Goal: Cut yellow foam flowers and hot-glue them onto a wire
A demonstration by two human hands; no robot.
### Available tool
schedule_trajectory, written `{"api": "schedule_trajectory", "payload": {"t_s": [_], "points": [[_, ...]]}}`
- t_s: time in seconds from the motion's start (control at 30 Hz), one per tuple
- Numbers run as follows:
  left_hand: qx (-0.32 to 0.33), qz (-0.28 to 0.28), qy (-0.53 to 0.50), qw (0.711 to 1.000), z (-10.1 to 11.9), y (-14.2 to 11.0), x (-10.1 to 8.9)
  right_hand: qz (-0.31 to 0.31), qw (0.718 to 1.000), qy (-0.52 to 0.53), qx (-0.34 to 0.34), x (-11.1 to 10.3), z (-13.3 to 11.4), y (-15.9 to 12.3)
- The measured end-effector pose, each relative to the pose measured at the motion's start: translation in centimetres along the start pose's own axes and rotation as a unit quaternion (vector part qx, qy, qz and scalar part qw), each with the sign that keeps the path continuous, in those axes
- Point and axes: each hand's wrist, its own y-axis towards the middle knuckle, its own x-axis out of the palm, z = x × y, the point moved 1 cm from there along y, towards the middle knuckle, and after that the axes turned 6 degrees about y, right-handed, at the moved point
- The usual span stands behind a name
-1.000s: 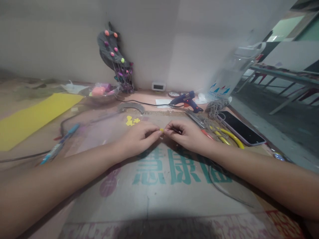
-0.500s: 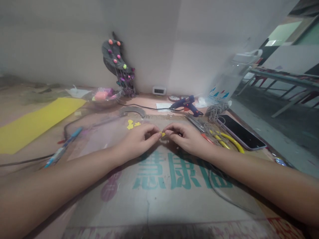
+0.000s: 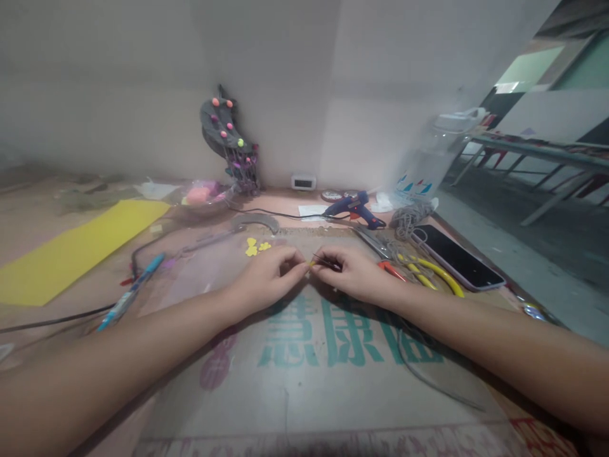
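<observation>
My left hand [image 3: 273, 276] and my right hand [image 3: 349, 271] meet fingertip to fingertip above the cardboard [image 3: 247, 393] with green lettering. Between them, a tiny yellow piece [image 3: 311, 265] is pinched; fingers hide most of it. A thin dark sliver [image 3: 326, 260] shows by the curled fingers of my right hand; its kind is too small to tell. Just beyond my left hand lie several small yellow flower-shaped cutouts [image 3: 252, 247]. Scissors with orange handles [image 3: 392, 270] and a yellow-handled tool [image 3: 438, 273] lie beside my right wrist.
Along the back stand a blue glue gun [image 3: 349, 204], a small white display [image 3: 303, 183], a clear bottle [image 3: 425, 158] and a grey crescent ornament [image 3: 226, 130]. Grey yarn [image 3: 409, 217] and a phone [image 3: 457, 257] lie right. Yellow paper [image 3: 85, 251] and a blue pen [image 3: 130, 292] lie left.
The view has tilted slightly, so the scene sits a little lower. Both hands keep their pinch; less of the yellow piece shows, and the dark sliver by my right fingers is now visible.
</observation>
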Motion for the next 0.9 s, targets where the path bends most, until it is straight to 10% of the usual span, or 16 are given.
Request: {"api": "schedule_trajectory", "payload": {"t_s": [0.43, 0.9], "points": [[-0.033, 0.034, -0.052, 0.997, 0.1, 0.3, -0.3, 0.149, 0.979, -0.045, -0.134, -1.3, 0.5, -1.0], [-0.048, 0.060, -0.113, 0.991, -0.3, 0.3, -0.3, 0.086, 0.961, -0.167, -0.205, -0.9, -0.5, -2.1]]}}
